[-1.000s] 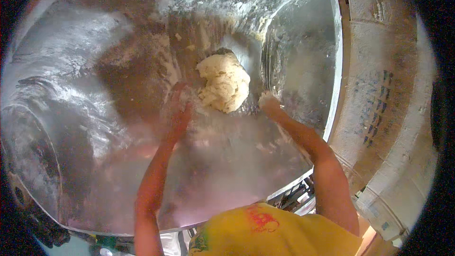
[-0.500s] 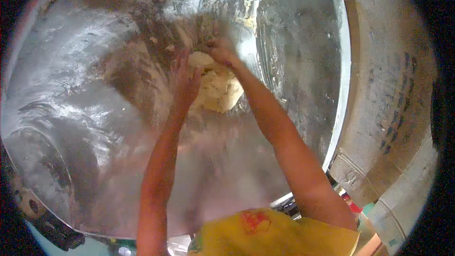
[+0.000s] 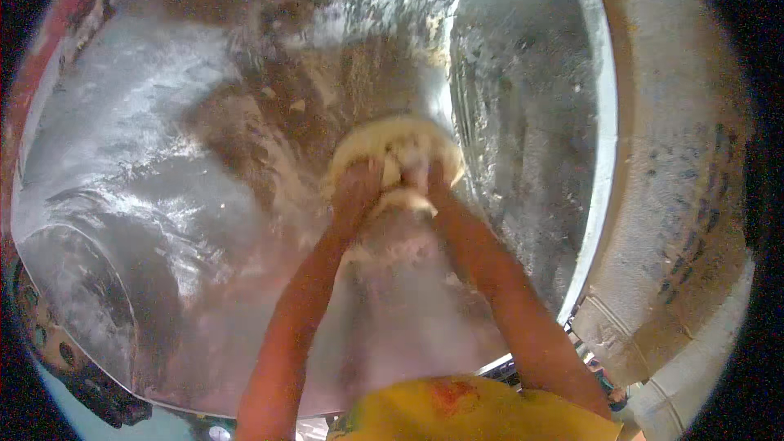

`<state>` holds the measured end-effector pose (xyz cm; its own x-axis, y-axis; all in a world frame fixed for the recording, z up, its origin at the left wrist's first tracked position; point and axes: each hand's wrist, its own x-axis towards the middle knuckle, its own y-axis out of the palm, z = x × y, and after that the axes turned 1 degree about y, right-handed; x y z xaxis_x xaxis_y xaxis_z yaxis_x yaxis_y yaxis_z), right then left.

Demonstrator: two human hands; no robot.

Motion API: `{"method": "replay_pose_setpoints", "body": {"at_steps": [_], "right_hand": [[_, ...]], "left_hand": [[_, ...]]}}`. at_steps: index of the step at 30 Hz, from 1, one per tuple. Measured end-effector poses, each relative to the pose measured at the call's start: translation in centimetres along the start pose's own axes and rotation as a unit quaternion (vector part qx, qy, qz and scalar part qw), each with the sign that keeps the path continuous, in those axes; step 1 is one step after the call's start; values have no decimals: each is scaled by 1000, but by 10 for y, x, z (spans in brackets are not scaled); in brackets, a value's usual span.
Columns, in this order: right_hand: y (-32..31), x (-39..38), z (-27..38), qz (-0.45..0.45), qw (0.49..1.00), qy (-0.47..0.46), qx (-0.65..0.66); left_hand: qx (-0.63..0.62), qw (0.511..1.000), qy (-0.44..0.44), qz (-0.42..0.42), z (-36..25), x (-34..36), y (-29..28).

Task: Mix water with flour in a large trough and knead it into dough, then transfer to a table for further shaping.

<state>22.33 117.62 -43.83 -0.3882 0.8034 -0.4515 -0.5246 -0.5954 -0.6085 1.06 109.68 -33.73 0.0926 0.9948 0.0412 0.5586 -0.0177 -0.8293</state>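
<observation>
A pale, rounded lump of dough lies on the floury metal work surface, just right of the middle. My left hand presses into its near left part, fingers sunk in and curled. Beside it, my right hand grips the near right part the same way. Between the two wrists a smaller fold of dough bulges toward me. Motion blurs both hands, and the dough hides the fingertips.
Small dough scraps lie beyond the lump on the left. White flour streaks the metal. A raised pale rim bounds the surface on the right, with brown cardboard outside it. A curved metal part shows at the lower left.
Both hands have come back toward me, from the dough's far edge to its near side. The lump is now wider and spread across, its far edge more rounded.
</observation>
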Motion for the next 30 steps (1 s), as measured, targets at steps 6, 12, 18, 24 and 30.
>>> {"method": "replay_pose_setpoints", "body": {"at_steps": [6,12,18,24,30], "right_hand": [[4,-2,161,-46,959,-120,-254],[-44,-140,165,-52,981,-116,-148],[51,0,117,-169,952,-52,-250],[57,134,104,-160,973,128,-104],[15,130,254,-115,983,-31,-140]], "left_hand": [[-64,971,-162,165,65,-10,-34],[-273,947,-151,82,38,-75,-130],[-196,940,-276,36,88,-162,-161],[-210,940,-267,-41,88,-134,-157],[-202,940,-264,-81,63,-77,-186]]}}
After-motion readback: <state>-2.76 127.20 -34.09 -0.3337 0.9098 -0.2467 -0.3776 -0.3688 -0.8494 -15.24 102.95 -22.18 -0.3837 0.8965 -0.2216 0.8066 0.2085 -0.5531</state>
